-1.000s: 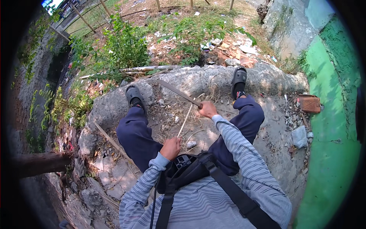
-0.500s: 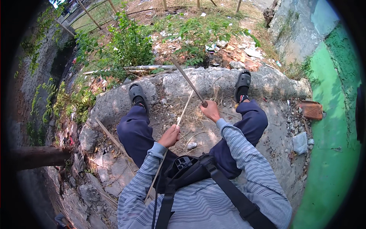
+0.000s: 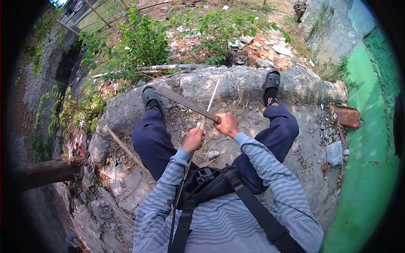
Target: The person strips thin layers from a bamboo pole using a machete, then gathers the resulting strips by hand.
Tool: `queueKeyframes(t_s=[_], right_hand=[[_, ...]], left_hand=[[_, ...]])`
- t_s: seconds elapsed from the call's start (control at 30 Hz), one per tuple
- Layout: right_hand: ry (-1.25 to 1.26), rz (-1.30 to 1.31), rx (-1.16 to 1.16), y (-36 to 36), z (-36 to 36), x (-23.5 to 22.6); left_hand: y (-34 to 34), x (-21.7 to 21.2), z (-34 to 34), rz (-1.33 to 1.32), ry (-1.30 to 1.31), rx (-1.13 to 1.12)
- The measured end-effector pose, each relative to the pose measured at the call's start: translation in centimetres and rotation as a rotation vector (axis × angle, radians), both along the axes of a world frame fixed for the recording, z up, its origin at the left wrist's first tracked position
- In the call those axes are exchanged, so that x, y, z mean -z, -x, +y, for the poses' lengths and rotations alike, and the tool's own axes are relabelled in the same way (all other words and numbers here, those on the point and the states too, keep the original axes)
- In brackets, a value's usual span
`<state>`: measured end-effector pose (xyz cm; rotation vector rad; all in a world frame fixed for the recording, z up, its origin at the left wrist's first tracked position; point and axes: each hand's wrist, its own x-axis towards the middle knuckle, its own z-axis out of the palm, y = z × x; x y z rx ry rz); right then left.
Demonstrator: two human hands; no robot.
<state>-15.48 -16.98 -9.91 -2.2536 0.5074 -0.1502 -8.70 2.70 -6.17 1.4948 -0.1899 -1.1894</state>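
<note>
In front of my lap my left hand is closed round a thin pale strip, likely bamboo. One end of the strip points away from me; the other runs back under my left forearm. My right hand grips the brown handle of a machete. Its long blade points to the far left and crosses over the strip just beyond my left hand. Whether the edge touches the strip I cannot tell.
My shoes rest against a rough stone kerb. Another long strip lies by my left leg. A green wall runs along the right, near an orange-brown brick-like block and a whitish lump. Leafy plants and litter lie beyond the kerb.
The machete has swung from pointing ahead to pointing far left, now across the strip. My right hand moved slightly nearer my left hand, and the strip tilts more upright in view.
</note>
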Motion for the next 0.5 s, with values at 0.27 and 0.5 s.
queueKeyframes(t_s=[0.27, 0.5], right_hand=[[-0.252, -0.072, 0.156, -1.5, -2.0, 2.8], [-1.116, -0.097, 0.193, -2.0, -1.2, 0.0]], left_hand=[[-0.4, 1.4, -0.2, -0.066, -0.113, 0.061], [-0.5, 0.3, 0.1, -0.273, 0.032, 0.209]])
